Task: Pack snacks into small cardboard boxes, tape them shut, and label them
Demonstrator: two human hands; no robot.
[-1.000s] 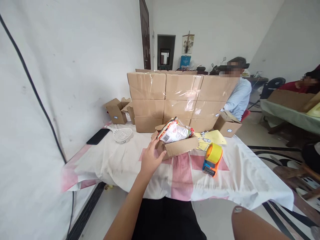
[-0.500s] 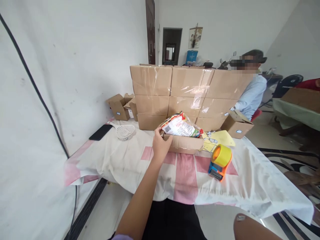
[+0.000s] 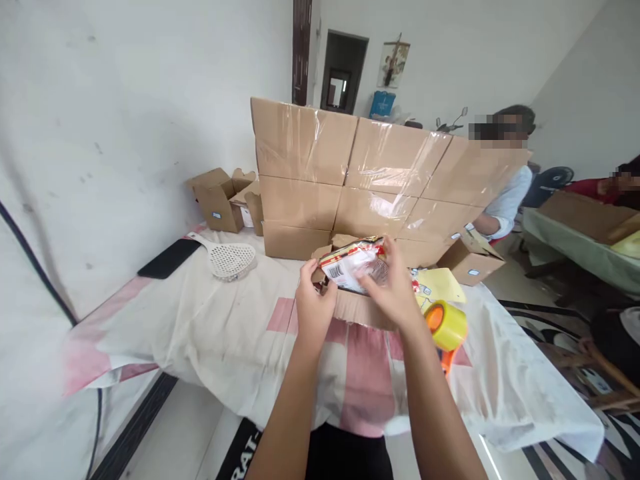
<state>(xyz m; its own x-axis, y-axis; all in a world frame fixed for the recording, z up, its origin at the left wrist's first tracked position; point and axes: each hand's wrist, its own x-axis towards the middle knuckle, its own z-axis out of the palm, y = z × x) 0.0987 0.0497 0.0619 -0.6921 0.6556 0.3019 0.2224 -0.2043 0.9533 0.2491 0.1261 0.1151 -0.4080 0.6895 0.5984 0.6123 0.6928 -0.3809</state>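
From where I stand, the glossy packet (image 3: 345, 272) sits in the small open box (image 3: 363, 310), its upper part above the front wall and tilted up toward its right end. The box is midway along the worktop (image 3: 220, 320), set in from the near edge, with the stacked cartons (image 3: 300, 203) behind it. I'd judge the packet fairly light, soft and slick, its film quick to crease or slide; what fills it I can't see. It would best be held by its broad faces or under both ends, not by a corner of film. The box looks stiffer, though its thin walls would probably bow under a squeeze.

Both forearms reach in over the near edge, wrists raised. The right hand (image 3: 397, 293) pinches the packet's right end, thumb flat on the printed face and fingers over the top. The left hand (image 3: 316, 308) curves round the box's left end, thumb and fingers apart (whether they press on cardboard or film, I can't tell).

The tape dispenser (image 3: 449, 327) stands just beside the right forearm, toward the right edge; the perforated scoop (image 3: 231, 260) and black phone (image 3: 169, 259) lie toward the left edge.
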